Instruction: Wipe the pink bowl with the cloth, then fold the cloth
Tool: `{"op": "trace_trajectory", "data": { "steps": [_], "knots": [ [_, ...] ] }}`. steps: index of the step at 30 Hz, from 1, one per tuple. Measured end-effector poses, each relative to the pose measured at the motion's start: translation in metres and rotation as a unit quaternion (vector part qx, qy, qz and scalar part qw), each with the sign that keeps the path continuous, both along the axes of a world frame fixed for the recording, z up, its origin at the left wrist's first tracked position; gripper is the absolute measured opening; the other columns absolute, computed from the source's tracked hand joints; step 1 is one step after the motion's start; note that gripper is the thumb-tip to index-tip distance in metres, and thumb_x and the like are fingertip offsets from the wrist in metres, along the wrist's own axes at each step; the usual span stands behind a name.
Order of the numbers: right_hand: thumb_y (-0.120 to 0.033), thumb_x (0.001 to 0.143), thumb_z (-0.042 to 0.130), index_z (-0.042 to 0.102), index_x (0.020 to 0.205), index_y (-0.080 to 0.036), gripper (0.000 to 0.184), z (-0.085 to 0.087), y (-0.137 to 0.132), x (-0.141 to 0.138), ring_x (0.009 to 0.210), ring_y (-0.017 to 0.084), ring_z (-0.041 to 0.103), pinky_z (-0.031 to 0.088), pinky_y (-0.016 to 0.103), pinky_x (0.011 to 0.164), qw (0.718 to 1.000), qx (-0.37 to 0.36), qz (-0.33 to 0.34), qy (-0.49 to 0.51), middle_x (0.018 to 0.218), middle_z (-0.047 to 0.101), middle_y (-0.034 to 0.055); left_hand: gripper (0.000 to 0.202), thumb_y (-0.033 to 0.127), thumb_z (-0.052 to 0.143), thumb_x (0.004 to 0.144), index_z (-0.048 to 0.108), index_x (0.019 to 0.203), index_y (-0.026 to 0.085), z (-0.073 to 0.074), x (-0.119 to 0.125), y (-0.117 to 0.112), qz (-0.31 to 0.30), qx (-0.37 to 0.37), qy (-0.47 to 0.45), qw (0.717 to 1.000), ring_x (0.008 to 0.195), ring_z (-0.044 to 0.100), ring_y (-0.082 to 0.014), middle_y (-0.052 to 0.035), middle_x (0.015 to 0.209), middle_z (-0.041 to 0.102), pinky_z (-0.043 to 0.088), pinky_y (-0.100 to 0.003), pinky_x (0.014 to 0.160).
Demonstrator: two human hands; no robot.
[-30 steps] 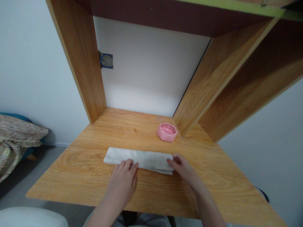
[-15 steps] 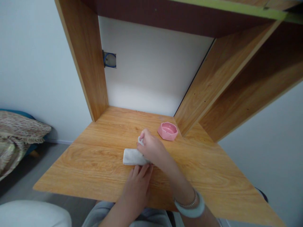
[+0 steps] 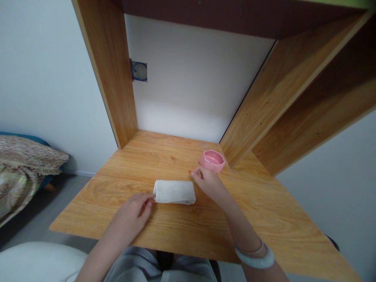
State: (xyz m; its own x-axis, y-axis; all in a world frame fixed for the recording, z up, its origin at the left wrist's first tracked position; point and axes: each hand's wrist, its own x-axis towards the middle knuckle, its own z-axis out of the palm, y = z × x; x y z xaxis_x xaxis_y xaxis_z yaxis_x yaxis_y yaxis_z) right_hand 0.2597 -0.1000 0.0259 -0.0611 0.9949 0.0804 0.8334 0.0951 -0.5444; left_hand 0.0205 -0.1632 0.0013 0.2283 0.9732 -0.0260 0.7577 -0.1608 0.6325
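A white cloth point(image 3: 175, 192), folded into a flat rectangle, lies on the wooden desktop in front of me. My left hand point(image 3: 135, 211) is at its near left corner, with thumb and fingertips pinched together on the edge. Just beyond the far right corner, my right hand point(image 3: 208, 182) hovers with curled fingers, and no object shows in them. Behind that hand stands a pink angular ashtray point(image 3: 212, 159) with notches in its rim, its near side partly covered by the hand.
Upright wooden panels rise at the left point(image 3: 107, 74) and right point(image 3: 273, 94) of the desktop point(image 3: 123, 176), with a dark shelf point(image 3: 199, 17) overhead. An open socket box point(image 3: 139, 71) is in the white back panel. A patterned blanket point(image 3: 29, 154) lies at far left.
My right hand has let go of the cloth and moved right, towards the ashtray. My left hand has shifted to the cloth's left end. The cloth now lies flat as a wider rectangle.
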Motion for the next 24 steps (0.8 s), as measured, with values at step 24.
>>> {"op": "trace_trajectory", "data": {
  "steps": [24],
  "knots": [
    [-0.047,0.07,0.054,0.061,0.081,-0.015,0.034,-0.021,0.0,0.145,0.058,0.018,0.056,0.033,0.025,0.05,0.967,-0.001,-0.24,-0.088,0.066,0.062,0.0071,0.023,0.025,0.036,0.081,0.057,0.087,0.02,0.014,0.023,0.019,-0.016,0.017,0.034,0.999,0.085,0.06,-0.02,-0.0051,0.089,0.066,0.042,-0.031,0.076]
  ]
}}
